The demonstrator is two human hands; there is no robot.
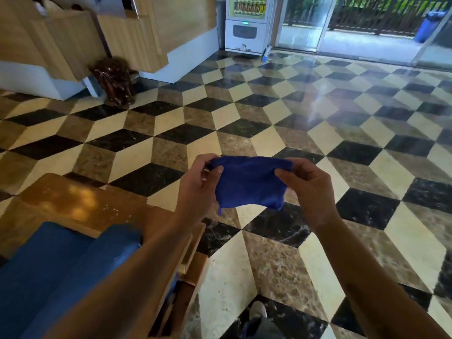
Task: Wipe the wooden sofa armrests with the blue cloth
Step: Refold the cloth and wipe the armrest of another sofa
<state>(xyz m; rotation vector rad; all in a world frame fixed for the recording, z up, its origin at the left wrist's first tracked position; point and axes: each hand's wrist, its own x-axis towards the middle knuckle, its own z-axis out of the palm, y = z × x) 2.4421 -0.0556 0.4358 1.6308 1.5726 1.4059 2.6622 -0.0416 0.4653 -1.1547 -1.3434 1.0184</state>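
Note:
A blue cloth (249,182) hangs stretched between both hands in front of me, above the tiled floor. My left hand (198,182) pinches its left upper corner and my right hand (310,189) pinches its right upper corner. The wooden sofa armrest (73,201), a broad glossy brown surface, lies at the lower left, below and left of my left forearm. Blue sofa cushions (61,270) sit beside it.
The floor (269,123) has a glossy black, cream and brown cube pattern. A wooden reception counter (146,33) stands at the back left with a dark carved figure (113,80) at its foot. A white vending machine (247,23) and glass doors (342,23) are at the back.

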